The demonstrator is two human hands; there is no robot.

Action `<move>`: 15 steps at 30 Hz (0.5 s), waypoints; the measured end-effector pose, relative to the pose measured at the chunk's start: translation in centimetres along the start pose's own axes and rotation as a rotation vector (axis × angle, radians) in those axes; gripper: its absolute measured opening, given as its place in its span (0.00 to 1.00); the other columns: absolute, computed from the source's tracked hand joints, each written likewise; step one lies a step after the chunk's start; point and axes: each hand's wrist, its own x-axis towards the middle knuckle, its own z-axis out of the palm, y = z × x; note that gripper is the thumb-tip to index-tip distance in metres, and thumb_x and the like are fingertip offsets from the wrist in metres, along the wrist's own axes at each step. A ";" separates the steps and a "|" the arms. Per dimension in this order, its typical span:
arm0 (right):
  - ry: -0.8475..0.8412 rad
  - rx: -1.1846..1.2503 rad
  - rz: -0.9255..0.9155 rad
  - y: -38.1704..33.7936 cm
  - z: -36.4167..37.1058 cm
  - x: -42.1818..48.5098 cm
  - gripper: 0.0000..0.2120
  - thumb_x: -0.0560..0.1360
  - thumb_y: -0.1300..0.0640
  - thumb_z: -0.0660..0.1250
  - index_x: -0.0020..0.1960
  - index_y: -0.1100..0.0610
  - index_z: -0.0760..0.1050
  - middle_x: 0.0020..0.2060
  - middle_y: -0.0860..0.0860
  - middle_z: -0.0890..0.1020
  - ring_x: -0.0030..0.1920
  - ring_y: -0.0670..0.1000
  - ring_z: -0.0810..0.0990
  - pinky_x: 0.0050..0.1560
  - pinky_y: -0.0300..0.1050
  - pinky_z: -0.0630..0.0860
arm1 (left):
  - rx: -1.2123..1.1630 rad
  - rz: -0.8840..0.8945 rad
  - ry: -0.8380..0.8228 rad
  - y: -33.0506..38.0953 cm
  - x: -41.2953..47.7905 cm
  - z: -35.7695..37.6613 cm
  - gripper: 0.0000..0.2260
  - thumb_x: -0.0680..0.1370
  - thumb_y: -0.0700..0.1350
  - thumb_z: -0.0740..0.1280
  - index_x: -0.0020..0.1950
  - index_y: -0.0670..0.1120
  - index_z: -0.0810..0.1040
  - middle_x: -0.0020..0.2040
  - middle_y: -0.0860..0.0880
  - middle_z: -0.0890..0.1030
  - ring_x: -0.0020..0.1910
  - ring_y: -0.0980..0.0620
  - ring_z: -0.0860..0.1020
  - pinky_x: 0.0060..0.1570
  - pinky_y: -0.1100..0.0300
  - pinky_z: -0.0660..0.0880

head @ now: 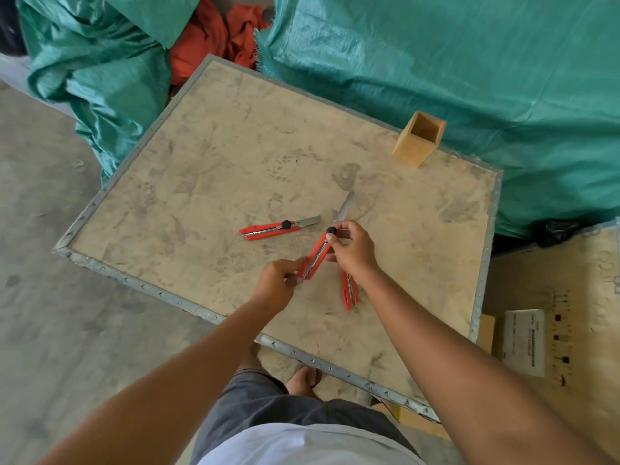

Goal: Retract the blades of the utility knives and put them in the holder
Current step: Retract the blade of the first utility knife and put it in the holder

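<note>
Both hands hold one red utility knife (315, 257) above the wooden board (214, 162). My left hand (280, 283) pinches its tail end. My right hand (352, 248) grips its front, fingers at the black knob, and the long blade (345, 206) sticks out beyond them. A second red knife (273, 229) lies flat to the left with its blade extended. Partly hidden under my right wrist, a third red knife (349, 292) rests on the board. The square wooden holder (419, 139) stands upright at the board's far right edge, nothing inside it.
The board has a metal rim (134, 280) and sits among green tarpaulin bundles (436, 62) with orange cloth (208, 38) behind. A wooden crate with a white box (523, 340) is at the right. Concrete floor lies to the left; my sandalled foot (305, 380) is below the near edge.
</note>
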 end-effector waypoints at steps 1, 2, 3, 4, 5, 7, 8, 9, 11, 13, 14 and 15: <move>-0.008 0.024 -0.021 -0.3 -0.5 -0.2 0.08 0.79 0.61 0.70 0.57 0.55 0.77 0.52 0.52 0.83 0.44 0.53 0.88 0.35 0.42 0.85 | -0.053 0.006 -0.023 0.4 -0.3 -0.4 0.22 0.77 0.34 0.69 0.68 0.52 0.78 0.56 0.48 0.83 0.49 0.49 0.81 0.48 0.62 0.77; -0.021 0.043 -0.044 -0.7 -1.0 -0.4 0.08 0.78 0.61 0.70 0.57 0.55 0.77 0.51 0.53 0.83 0.44 0.53 0.88 0.37 0.44 0.86 | -0.102 0.020 -0.041 0.8 -0.6 -0.8 0.23 0.76 0.34 0.69 0.67 0.54 0.77 0.54 0.49 0.83 0.45 0.49 0.82 0.47 0.59 0.80; -0.039 0.064 -0.071 -1.3 -1.5 -0.6 0.09 0.78 0.62 0.71 0.58 0.56 0.78 0.51 0.54 0.84 0.43 0.53 0.88 0.38 0.46 0.86 | -0.154 0.043 -0.052 1.4 -0.9 -1.3 0.24 0.76 0.34 0.70 0.67 0.55 0.77 0.51 0.50 0.83 0.43 0.51 0.82 0.46 0.58 0.82; -0.053 0.091 -0.095 -1.8 -2.1 -0.8 0.09 0.78 0.62 0.71 0.58 0.58 0.79 0.51 0.56 0.85 0.43 0.54 0.88 0.38 0.47 0.86 | -0.199 0.067 -0.055 1.9 -1.3 -1.7 0.24 0.76 0.34 0.70 0.67 0.55 0.76 0.50 0.50 0.82 0.41 0.53 0.81 0.45 0.60 0.83; -0.065 0.120 -0.115 -2.4 -2.6 -1.1 0.10 0.78 0.63 0.71 0.58 0.59 0.79 0.51 0.57 0.85 0.43 0.54 0.88 0.38 0.48 0.86 | -0.231 0.094 -0.050 2.5 -1.6 -2.1 0.24 0.76 0.33 0.70 0.67 0.54 0.75 0.49 0.49 0.81 0.40 0.55 0.80 0.45 0.61 0.83; -0.088 0.165 -0.146 -3.4 -3.8 -1.7 0.10 0.78 0.64 0.72 0.59 0.61 0.80 0.51 0.57 0.86 0.42 0.53 0.88 0.40 0.48 0.86 | -0.274 0.126 -0.031 3.7 -2.1 -2.7 0.23 0.76 0.33 0.70 0.68 0.51 0.76 0.50 0.47 0.81 0.39 0.58 0.80 0.45 0.63 0.82; -0.106 0.180 -0.162 -3.8 -4.4 -2.1 0.11 0.77 0.64 0.72 0.59 0.62 0.81 0.51 0.56 0.86 0.42 0.52 0.88 0.40 0.48 0.86 | -0.299 0.128 -0.024 4.3 -2.4 -2.9 0.22 0.76 0.33 0.69 0.68 0.50 0.76 0.51 0.47 0.81 0.38 0.59 0.80 0.45 0.62 0.83; -0.128 0.186 -0.178 -4.2 -4.9 -2.5 0.11 0.77 0.65 0.72 0.59 0.62 0.81 0.51 0.56 0.86 0.43 0.52 0.89 0.41 0.49 0.87 | -0.325 0.128 -0.022 4.9 -2.5 -3.1 0.22 0.77 0.33 0.69 0.68 0.50 0.77 0.51 0.47 0.81 0.38 0.59 0.81 0.46 0.62 0.83; -0.176 0.164 -0.201 -4.5 -5.9 -3.3 0.11 0.77 0.65 0.72 0.59 0.62 0.82 0.53 0.57 0.86 0.46 0.52 0.89 0.43 0.52 0.87 | -0.369 0.140 -0.023 6.1 -2.9 -3.2 0.21 0.77 0.32 0.69 0.67 0.49 0.77 0.50 0.48 0.81 0.37 0.60 0.81 0.47 0.59 0.83; -0.214 0.110 -0.219 -4.6 -6.7 -3.8 0.11 0.76 0.65 0.73 0.58 0.62 0.84 0.52 0.57 0.87 0.46 0.53 0.89 0.45 0.56 0.86 | -0.406 0.158 -0.023 7.1 -3.1 -3.3 0.21 0.77 0.32 0.68 0.67 0.49 0.77 0.51 0.47 0.82 0.38 0.60 0.81 0.47 0.57 0.84; -0.223 0.075 -0.238 -4.8 -7.0 -4.1 0.10 0.75 0.65 0.74 0.57 0.61 0.84 0.51 0.57 0.87 0.47 0.54 0.89 0.46 0.57 0.86 | -0.424 0.165 -0.025 7.5 -3.2 -3.3 0.21 0.77 0.32 0.68 0.67 0.49 0.78 0.52 0.45 0.82 0.39 0.59 0.81 0.47 0.56 0.84; -0.226 0.037 -0.265 -5.0 -7.4 -4.3 0.10 0.75 0.65 0.74 0.56 0.61 0.85 0.52 0.56 0.87 0.47 0.55 0.88 0.46 0.58 0.86 | -0.444 0.168 -0.027 8.0 -3.2 -3.3 0.21 0.77 0.31 0.68 0.67 0.49 0.78 0.53 0.44 0.82 0.40 0.58 0.81 0.47 0.54 0.84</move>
